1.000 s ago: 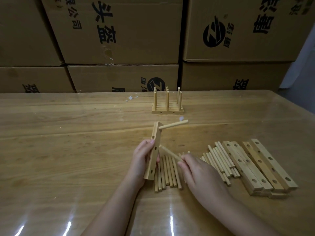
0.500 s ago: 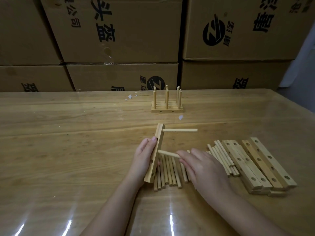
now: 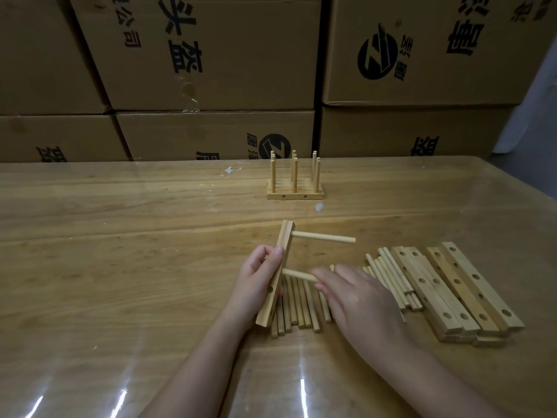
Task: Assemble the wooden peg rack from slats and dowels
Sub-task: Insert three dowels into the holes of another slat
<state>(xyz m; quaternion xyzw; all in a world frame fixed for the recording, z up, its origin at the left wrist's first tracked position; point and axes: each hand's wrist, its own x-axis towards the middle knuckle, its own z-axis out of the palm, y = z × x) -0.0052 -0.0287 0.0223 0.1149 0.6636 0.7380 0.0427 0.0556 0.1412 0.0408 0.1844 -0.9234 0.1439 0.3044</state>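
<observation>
My left hand [image 3: 256,282] grips a wooden slat [image 3: 281,251] held on edge above the table, its long side running away from me. One dowel [image 3: 324,237] sticks out of the slat's far hole, pointing right. My right hand [image 3: 355,300] pinches a second dowel [image 3: 297,274] whose left end sits at the slat's middle hole. Under both hands lies a row of loose dowels [image 3: 298,309]. More dowels [image 3: 388,276] and a stack of drilled slats [image 3: 458,291] lie to the right.
A finished peg rack [image 3: 294,193] with upright dowels stands farther back on the wooden table [image 3: 120,267]. Stacked cardboard boxes [image 3: 211,55] wall off the far edge. The table's right edge runs diagonally at the far right.
The slat has tipped so the far dowel now points level to the right. My right hand has carried the second dowel up to the slat's middle hole.
</observation>
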